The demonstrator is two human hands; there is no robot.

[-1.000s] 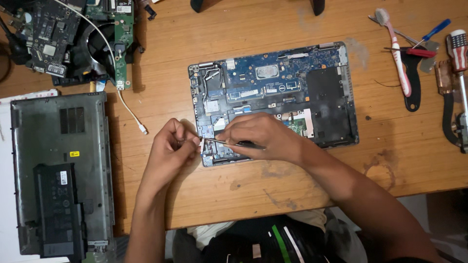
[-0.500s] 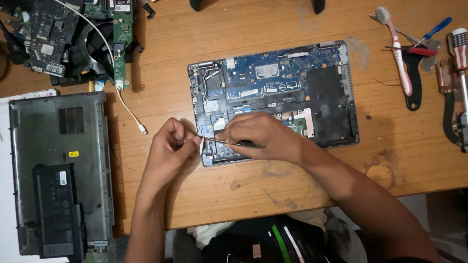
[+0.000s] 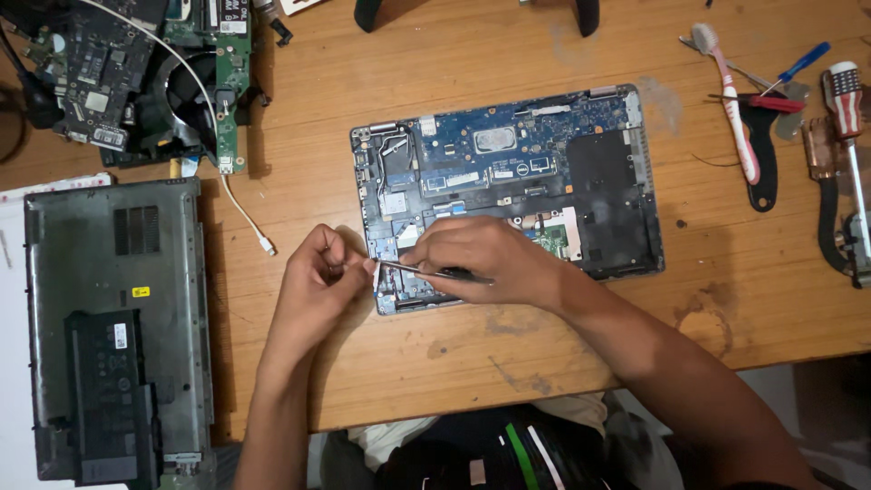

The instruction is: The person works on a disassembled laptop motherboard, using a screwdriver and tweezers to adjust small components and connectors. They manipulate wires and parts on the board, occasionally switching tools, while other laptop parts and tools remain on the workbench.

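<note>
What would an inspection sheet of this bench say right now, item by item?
Surface: wooden table, stained, scuffed.
Job's things: opened laptop base, blue board exposed; thin tool at its near-left corner.
Clutter: grey bottom cover, loose boards, toothbrush, screwdrivers.
Hands: left hand pinches beside the corner; right hand holds the tool.
Cables: white cable lies loose.
Surroundings: dark clothing below the table edge.
</note>
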